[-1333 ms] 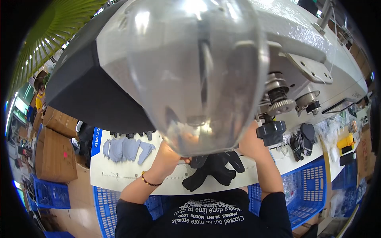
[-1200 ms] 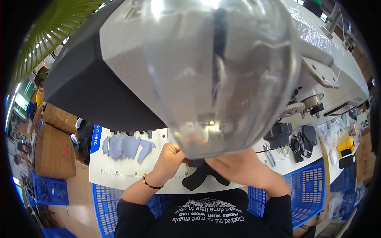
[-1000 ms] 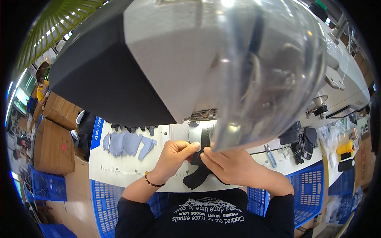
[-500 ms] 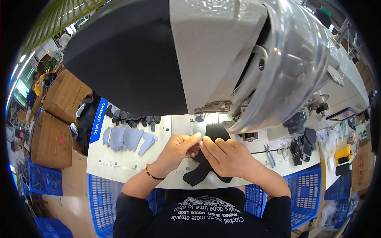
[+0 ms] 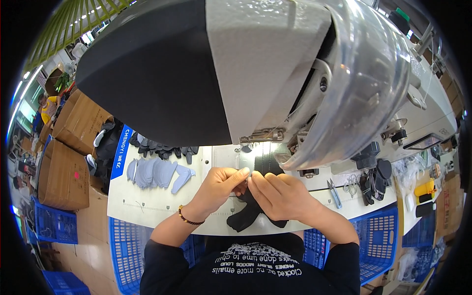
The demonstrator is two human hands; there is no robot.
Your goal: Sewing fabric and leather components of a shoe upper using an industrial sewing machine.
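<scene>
My left hand (image 5: pixel 220 186) and my right hand (image 5: pixel 279 195) meet fingertip to fingertip in front of the sewing machine (image 5: pixel 268 64). Both are closed in a pinch. Whatever sits between the fingertips is too small to make out. Under and between the hands lies a black fabric piece (image 5: pixel 244 216), its lower ends spread toward the table's near edge. Its upper part (image 5: pixel 266 162) runs back beneath the machine head and shows a line of stitching. The right hand covers part of the fabric.
Grey-blue fabric pieces (image 5: pixel 153 172) and dark cut pieces (image 5: pixel 167 149) lie left on the white table (image 5: pixel 167 209). Blue-handled snips (image 5: pixel 335 193) rest on the right. Blue baskets (image 5: pixel 129 255) stand below the table, and cardboard boxes (image 5: pixel 64 172) at far left. A clear shield (image 5: pixel 366 83) covers the machine's right side.
My hands keep the same pinch at almost the same spot, and the fabric stays put. At the far left, a person in yellow shows a little more.
</scene>
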